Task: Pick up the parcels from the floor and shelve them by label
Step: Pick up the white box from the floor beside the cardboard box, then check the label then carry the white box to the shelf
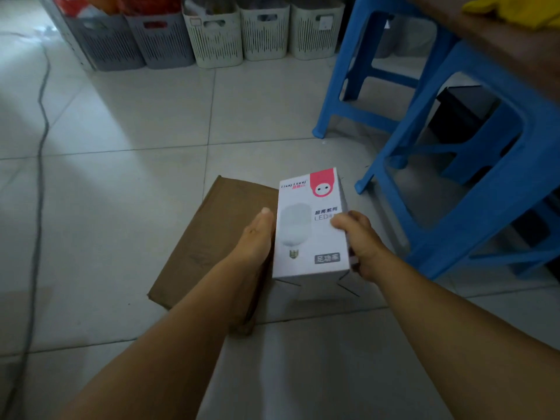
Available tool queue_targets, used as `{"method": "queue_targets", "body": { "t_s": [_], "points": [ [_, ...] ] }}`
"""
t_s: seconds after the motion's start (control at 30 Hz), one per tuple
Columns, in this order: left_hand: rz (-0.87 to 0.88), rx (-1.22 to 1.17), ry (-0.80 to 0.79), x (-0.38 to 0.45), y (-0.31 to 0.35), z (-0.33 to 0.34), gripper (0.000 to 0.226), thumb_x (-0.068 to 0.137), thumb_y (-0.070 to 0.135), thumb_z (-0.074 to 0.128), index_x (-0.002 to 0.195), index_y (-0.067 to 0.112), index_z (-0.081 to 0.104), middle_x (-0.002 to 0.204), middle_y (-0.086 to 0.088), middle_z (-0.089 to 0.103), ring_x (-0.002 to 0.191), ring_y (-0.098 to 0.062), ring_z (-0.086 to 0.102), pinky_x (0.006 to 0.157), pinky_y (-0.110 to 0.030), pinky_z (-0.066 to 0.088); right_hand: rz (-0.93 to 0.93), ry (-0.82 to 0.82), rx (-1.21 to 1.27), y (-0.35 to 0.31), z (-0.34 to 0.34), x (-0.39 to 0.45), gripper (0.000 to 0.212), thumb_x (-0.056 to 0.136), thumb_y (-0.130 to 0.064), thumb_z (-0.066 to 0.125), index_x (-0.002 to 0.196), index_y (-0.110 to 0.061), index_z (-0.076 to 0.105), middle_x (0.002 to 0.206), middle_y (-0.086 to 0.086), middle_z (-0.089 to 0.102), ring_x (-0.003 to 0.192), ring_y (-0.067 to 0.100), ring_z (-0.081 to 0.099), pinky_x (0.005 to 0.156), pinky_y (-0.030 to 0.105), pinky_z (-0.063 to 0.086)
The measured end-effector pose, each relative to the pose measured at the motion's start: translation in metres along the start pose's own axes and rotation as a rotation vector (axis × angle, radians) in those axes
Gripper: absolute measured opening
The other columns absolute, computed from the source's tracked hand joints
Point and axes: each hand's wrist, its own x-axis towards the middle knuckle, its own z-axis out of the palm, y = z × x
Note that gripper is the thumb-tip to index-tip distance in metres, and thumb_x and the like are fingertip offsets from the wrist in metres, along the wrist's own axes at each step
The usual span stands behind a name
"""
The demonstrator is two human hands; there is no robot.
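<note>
A white LED bulb box (306, 228) with a pink corner and a picture of a bulb is held above the floor between both hands. My left hand (257, 237) presses flat against its left side, fingers under it hidden. My right hand (357, 241) grips its right edge, thumb on the front face. Beneath and to the left lies a flat brown cardboard parcel (209, 237) on the tiled floor, partly covered by my left forearm.
Two blue plastic stools (454, 140) stand at the right, with a brown table edge (515, 47) above them. A row of grey and cream slotted bins (212, 37) lines the back. A dark cable (41, 147) runs along the floor at the left.
</note>
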Motion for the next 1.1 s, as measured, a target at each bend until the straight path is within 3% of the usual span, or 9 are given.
{"method": "queue_targets", "body": {
  "t_s": [0.1, 0.23, 0.37, 0.47, 0.6, 0.7, 0.83, 1.0, 1.1],
  "points": [
    [-0.133, -0.271, -0.139, -0.004, -0.005, -0.006, 0.044, 0.099, 0.053, 0.040, 0.093, 0.019, 0.067, 0.064, 0.000, 0.078, 0.056, -0.012, 0.075, 0.043, -0.021, 0.054, -0.040, -0.139, 0.100, -0.012, 0.005, -0.003, 0.053, 0.079, -0.030, 0.056, 0.128, -0.009, 0.054, 0.117, 0.020, 0.069, 0.092, 0.035, 0.070, 0.060, 0.035, 0.055],
    [-0.083, -0.536, -0.291, -0.009, -0.003, -0.006, 0.046, 0.089, 0.051, 0.055, 0.118, 0.018, 0.067, 0.107, -0.016, 0.078, 0.089, -0.030, 0.077, 0.071, -0.040, 0.063, -0.083, -0.248, 0.190, -0.020, 0.010, -0.008, 0.026, 0.094, -0.021, 0.041, 0.105, -0.015, 0.065, 0.103, 0.015, 0.074, 0.079, 0.027, 0.072, 0.068, 0.039, 0.056],
    [-0.020, -0.621, -0.404, -0.011, -0.005, -0.008, 0.044, 0.092, 0.049, 0.048, 0.113, 0.022, 0.076, 0.111, -0.013, 0.078, 0.098, -0.031, 0.075, 0.078, -0.043, 0.062, -0.046, -0.341, 0.269, -0.021, 0.006, -0.009, 0.029, 0.094, -0.024, 0.040, 0.101, -0.019, 0.067, 0.084, 0.005, 0.080, 0.072, 0.021, 0.075, 0.063, 0.034, 0.060],
    [-0.027, -0.522, -0.266, -0.015, -0.002, -0.007, 0.059, 0.082, 0.048, 0.060, 0.131, 0.017, 0.059, 0.122, -0.019, 0.072, 0.110, -0.040, 0.068, 0.095, -0.056, 0.053, -0.031, -0.306, 0.266, -0.023, 0.006, -0.008, 0.028, 0.094, -0.027, 0.045, 0.107, -0.016, 0.067, 0.086, 0.006, 0.080, 0.072, 0.023, 0.075, 0.064, 0.036, 0.060],
    [0.047, -0.342, -0.065, -0.016, 0.006, -0.009, 0.098, 0.068, 0.038, 0.082, 0.149, 0.019, 0.031, 0.127, -0.016, 0.065, 0.102, -0.035, 0.072, 0.082, -0.050, 0.060, -0.116, -0.152, -0.161, -0.030, 0.012, -0.011, 0.059, 0.088, -0.045, 0.056, 0.140, -0.022, 0.039, 0.110, 0.007, 0.070, 0.086, 0.026, 0.071, 0.068, 0.043, 0.061],
    [0.104, -0.048, 0.088, -0.018, 0.009, -0.009, 0.108, 0.067, 0.043, 0.083, 0.153, 0.028, 0.018, 0.137, -0.011, 0.048, 0.118, -0.032, 0.060, 0.098, -0.056, 0.051, -0.198, -0.077, -0.309, -0.034, 0.023, -0.016, 0.091, 0.078, -0.061, 0.060, 0.150, -0.036, 0.011, 0.133, 0.003, 0.047, 0.102, 0.025, 0.061, 0.074, 0.041, 0.056],
    [0.109, 0.234, 0.215, -0.026, 0.022, 0.002, 0.127, 0.053, 0.063, 0.074, 0.155, 0.032, 0.005, 0.142, -0.010, 0.030, 0.131, -0.032, 0.039, 0.108, -0.059, 0.039, -0.253, -0.084, -0.326, -0.043, 0.044, -0.023, 0.095, 0.075, -0.064, 0.060, 0.150, -0.038, 0.008, 0.150, 0.009, 0.029, 0.120, 0.035, 0.049, 0.086, 0.052, 0.052],
    [0.171, 0.175, 0.177, -0.029, 0.028, 0.000, 0.122, 0.069, 0.039, 0.085, 0.156, 0.025, 0.001, 0.153, -0.012, 0.028, 0.137, -0.034, 0.041, 0.107, -0.059, 0.042, -0.236, -0.063, -0.238, -0.044, 0.036, -0.021, 0.095, 0.078, -0.057, 0.065, 0.150, -0.033, 0.009, 0.148, 0.011, 0.038, 0.120, 0.037, 0.054, 0.093, 0.060, 0.050],
    [0.203, 0.152, 0.152, -0.029, 0.032, 0.000, 0.083, 0.078, 0.034, 0.080, 0.146, 0.023, 0.033, 0.147, -0.011, 0.041, 0.121, -0.032, 0.058, 0.096, -0.051, 0.055, -0.180, -0.062, -0.110, -0.040, 0.026, -0.018, 0.091, 0.077, -0.053, 0.069, 0.148, -0.034, 0.015, 0.136, 0.013, 0.053, 0.108, 0.035, 0.064, 0.089, 0.058, 0.053]
  ]
}}
